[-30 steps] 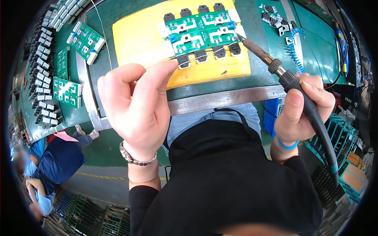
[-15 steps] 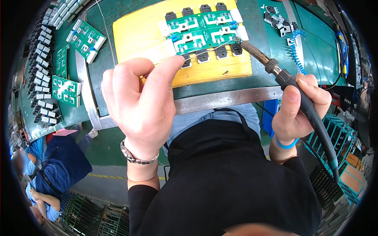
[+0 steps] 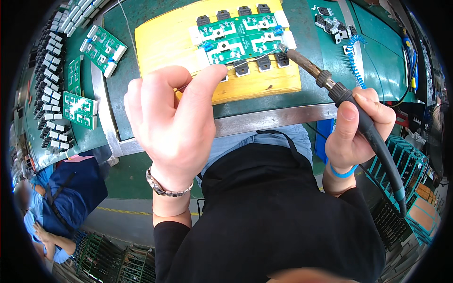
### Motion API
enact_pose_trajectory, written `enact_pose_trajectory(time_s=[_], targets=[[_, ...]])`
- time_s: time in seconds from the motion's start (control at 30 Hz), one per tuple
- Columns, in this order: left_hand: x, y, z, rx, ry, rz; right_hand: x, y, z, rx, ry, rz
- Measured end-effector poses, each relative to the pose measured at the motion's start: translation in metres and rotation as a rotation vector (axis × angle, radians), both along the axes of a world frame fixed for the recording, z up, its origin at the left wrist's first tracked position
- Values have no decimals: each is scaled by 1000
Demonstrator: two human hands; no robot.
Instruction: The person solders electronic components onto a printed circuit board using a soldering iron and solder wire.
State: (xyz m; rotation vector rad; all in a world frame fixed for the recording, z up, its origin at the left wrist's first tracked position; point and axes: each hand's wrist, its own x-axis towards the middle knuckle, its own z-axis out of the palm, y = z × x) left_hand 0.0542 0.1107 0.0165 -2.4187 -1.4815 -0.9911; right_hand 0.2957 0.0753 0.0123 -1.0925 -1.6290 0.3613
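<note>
A green circuit board [image 3: 238, 37] lies on a yellow pad [image 3: 163, 47], with black flat-bodied components [image 3: 242, 69] sticking out along its near and far edges. My right hand [image 3: 358, 127] is closed around the black handle of a soldering iron [image 3: 325, 79]. The iron's tip meets the board's near right corner. Between thumb and forefinger, my left hand [image 3: 172, 113] pinches a thin solder wire [image 3: 252, 60]. That wire runs rightward over the near edge of the board to the iron's tip. My left fingers hover over the pad's near edge.
Left of the pad lie more green boards [image 3: 104, 50] and long rows of white-and-black parts [image 3: 51, 96]. Loose black components [image 3: 333, 27] and a blue coiled cord [image 3: 351, 59] are at the far right. A metal strip [image 3: 273, 116] edges the bench. Another person [image 3: 66, 203] is at lower left.
My left hand has shifted slightly right, toward the iron's tip, still pinching the solder wire. The iron has barely moved. The person at lower left has changed posture a little.
</note>
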Motion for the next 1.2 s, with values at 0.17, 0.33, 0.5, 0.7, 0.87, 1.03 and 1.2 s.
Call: enact_pose_trajectory(time_s=[0.17,0.33,0.5,0.7,0.87,1.03,1.2], targets=[[1,-2,0,42,-53,7,1,-1,0,-2,-9,-3],[5,-8,1,-4,-270,87,3,-1,5,106,22,-20],[1,-6,3,19,-159,7,3,1,10,81,-75,9],[0,-5,2,4,-136,9,-1,2,8,55,-70,53],[-2,-5,3,-14,-104,12,-2,3,7,54,-60,35],[-2,-4,4,-16,-71,7,-1,2,5,57,-38,3],[1,-4,5,13,-100,-8,4,1,11,79,-103,-13]])
